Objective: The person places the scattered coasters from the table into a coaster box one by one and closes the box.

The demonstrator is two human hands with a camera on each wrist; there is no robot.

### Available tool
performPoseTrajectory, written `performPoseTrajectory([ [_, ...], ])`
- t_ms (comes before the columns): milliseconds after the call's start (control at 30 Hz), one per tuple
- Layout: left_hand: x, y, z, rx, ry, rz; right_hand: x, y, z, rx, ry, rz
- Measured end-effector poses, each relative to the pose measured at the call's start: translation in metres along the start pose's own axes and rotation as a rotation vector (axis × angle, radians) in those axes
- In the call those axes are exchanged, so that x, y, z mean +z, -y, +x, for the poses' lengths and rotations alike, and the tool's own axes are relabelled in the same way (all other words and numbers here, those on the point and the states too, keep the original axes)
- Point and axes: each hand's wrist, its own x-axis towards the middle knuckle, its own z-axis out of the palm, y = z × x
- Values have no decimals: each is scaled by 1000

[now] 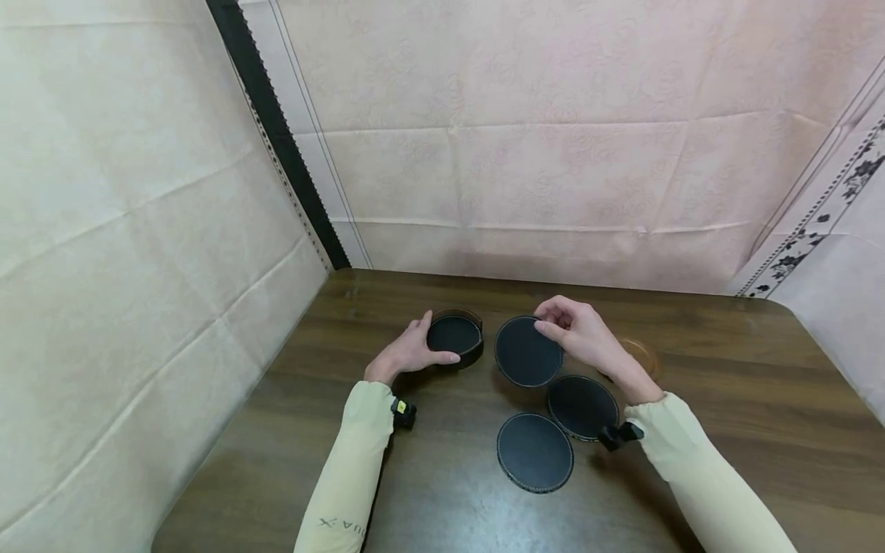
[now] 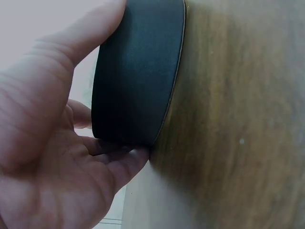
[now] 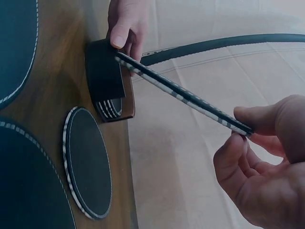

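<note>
My right hand pinches a round dark coaster with pale edge stitching by its rim, between thumb and fingers. The coaster is raised and tilted off the table. My left hand grips a dark round coaster holder, thumb on one side and fingers round the other. Stacked coasters show at the holder's open side in the right wrist view. Two more dark coasters, one below my right hand and another nearer me, lie flat. A further flat coaster appears in the right wrist view.
A round brown piece lies behind my right wrist, partly hidden by it. The brown wooden table ends at a pale cloth wall at the back, with another pale wall on the left.
</note>
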Motion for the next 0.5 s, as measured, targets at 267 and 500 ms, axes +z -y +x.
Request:
performPoseTrajectory([
  [267, -1, 0, 1, 10, -1, -10, 16, 0, 12, 71, -47, 101],
  [500, -1, -2, -2, 5, -1, -22, 32, -3, 20, 111, -82, 241],
])
